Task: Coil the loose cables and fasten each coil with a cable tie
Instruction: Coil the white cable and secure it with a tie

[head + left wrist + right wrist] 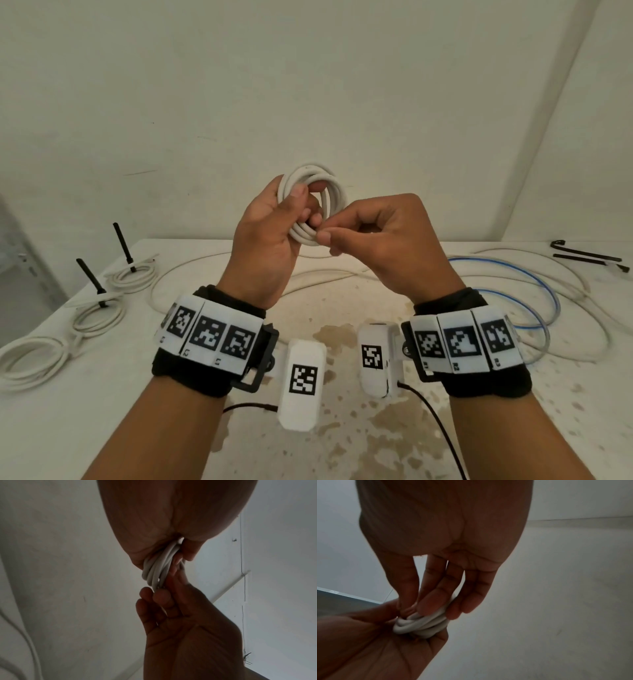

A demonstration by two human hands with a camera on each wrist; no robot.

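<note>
Above the table, the left hand grips the white coil so its loops stay stacked while the right hand pinches its lower edge.

Both forearms are wearing black wristbands carrying white blocks with black square markers; white camera pods, apparently trailing thin dark cables.
</note>
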